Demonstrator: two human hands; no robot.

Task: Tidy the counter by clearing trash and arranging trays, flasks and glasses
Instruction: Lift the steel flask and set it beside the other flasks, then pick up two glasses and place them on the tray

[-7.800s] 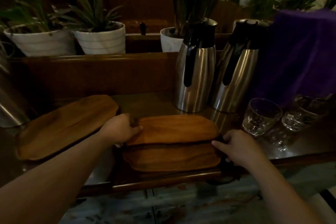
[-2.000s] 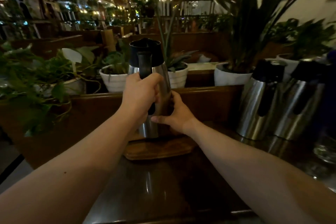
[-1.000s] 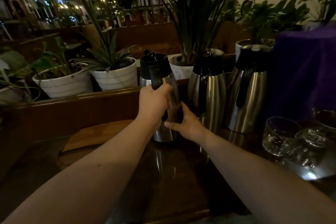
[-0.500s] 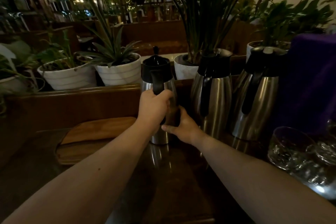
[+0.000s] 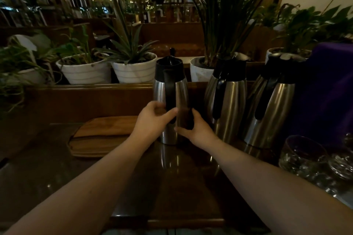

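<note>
I have both hands low on the flask — left hand loosely cupping its side, right hand pressed round the base — standing it on the table beside two others, to form a row.

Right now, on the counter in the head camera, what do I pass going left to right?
Stacked wooden trays → flask between both hands → second flask → third flask → glasses.
</note>
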